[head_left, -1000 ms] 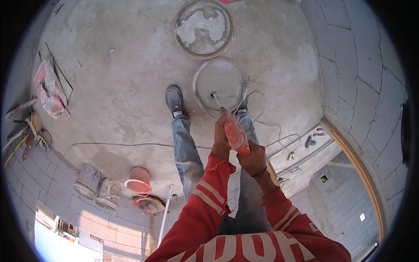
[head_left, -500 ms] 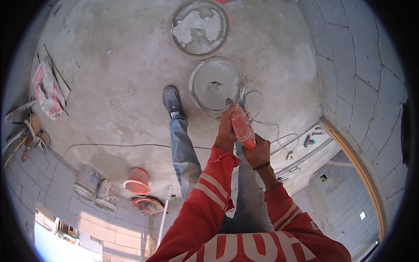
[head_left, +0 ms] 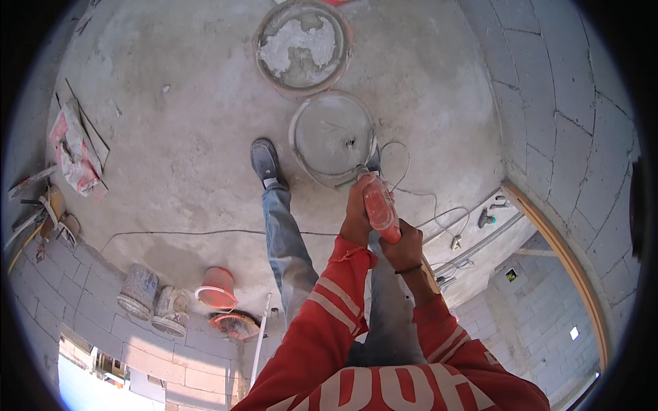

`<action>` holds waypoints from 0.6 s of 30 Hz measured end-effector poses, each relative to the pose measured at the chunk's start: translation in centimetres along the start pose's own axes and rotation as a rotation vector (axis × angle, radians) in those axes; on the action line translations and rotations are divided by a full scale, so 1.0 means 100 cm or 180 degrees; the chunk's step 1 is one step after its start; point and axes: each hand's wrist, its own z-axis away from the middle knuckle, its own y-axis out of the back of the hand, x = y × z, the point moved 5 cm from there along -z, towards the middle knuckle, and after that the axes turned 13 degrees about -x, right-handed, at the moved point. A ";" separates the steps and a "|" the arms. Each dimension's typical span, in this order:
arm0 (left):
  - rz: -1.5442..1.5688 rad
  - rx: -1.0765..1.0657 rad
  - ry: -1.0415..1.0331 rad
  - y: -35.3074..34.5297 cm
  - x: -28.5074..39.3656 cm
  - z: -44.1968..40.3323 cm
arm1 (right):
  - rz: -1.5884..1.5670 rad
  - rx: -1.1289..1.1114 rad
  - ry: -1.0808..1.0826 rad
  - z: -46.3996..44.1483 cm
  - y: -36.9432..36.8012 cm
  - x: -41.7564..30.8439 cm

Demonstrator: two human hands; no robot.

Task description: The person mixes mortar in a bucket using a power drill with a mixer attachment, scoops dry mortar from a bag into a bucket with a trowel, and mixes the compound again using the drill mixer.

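Note:
Both hands are wrapped round a red, mortar-smeared power drill [head_left: 381, 207] fitted with a mixing rod. My left hand [head_left: 356, 214] closes on its front part by the chuck, while my right hand [head_left: 403, 248] grips the rear end. The rod reaches into a round bucket [head_left: 296, 152] of wet grey mortar [head_left: 329, 133], which dimples where it enters. How deep the rod goes is hidden. Just beyond stands a second bucket [head_left: 264, 81] holding grey mix with paler, drier powder [head_left: 291, 48] on top.
A power cable [head_left: 185, 232] runs across the floor behind my feet. Two stained buckets [head_left: 138, 291] and a red bucket [head_left: 217, 288] stand at lower left. A torn sack [head_left: 74, 151] lies at far left. Block walls [head_left: 548, 89] flank the floor.
The drill's front end and rod have shifted back toward me, and the dimple has moved toward the bucket's near right side. Both hands keep their hold. The view has shifted slightly.

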 end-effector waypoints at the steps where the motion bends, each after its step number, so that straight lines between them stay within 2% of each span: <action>1: 0.0045 0.0038 0.0012 0.003 0.001 -0.001 | 0.0005 -0.0040 -0.0006 0.000 -0.001 0.000; 8: 0.0044 0.0065 -0.0003 -0.009 0.020 0.006 | 0.0004 -0.0057 0.0090 -0.006 -0.005 -0.017; 11: 0.0101 -0.0240 0.0039 -0.009 0.024 -0.003 | -0.0078 -0.0046 0.0101 -0.013 -0.004 -0.019; 14: 0.0231 -0.0030 -0.0039 -0.018 0.027 -0.002 | -0.0120 -0.0024 0.0143 -0.016 0.002 -0.026; 18: 0.0111 -0.0134 -0.0105 -0.024 0.034 0.001 | -0.0019 -0.0007 0.0300 -0.022 0.001 -0.026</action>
